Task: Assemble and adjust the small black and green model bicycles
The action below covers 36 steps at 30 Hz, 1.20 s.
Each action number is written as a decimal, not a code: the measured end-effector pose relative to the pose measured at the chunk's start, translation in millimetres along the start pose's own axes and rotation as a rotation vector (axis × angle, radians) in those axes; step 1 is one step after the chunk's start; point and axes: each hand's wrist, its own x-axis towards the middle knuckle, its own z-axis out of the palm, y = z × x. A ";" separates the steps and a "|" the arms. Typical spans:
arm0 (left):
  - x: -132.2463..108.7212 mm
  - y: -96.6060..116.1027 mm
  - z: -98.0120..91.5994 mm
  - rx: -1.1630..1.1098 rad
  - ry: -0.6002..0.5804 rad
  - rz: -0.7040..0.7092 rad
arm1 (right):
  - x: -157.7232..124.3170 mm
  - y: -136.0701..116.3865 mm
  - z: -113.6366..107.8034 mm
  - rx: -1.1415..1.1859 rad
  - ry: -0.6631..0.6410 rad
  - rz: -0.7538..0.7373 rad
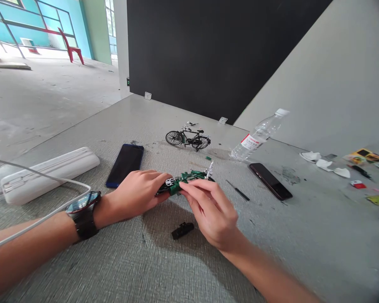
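A small green model bicycle (194, 174) with silver handlebars is between my hands, just above the table. My left hand (142, 187), below a dark wristwatch, is closed around its rear end. At the middle of the frame, the fingertips of my right hand (213, 208) pinch a part of the same bicycle; the exact part is hidden. Below them on the table lies a small black part (182, 230). A small screwdriver (238, 190) rests to the right of my right hand. Beyond my hands stands a black model bicycle (188, 138).
A blue-edged phone (125, 164) and a white power strip (50, 174) lie on the left. On the right are a tilted plastic bottle (259, 134), a dark phone (270, 181), white scraps (324, 164) and a yellow packet (364, 155). A white cable crosses my left forearm.
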 end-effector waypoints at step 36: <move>8.2 -0.8 -5.6 -0.187 -0.033 -0.351 | -19.0 -12.3 -21.3 0.235 -0.421 -0.083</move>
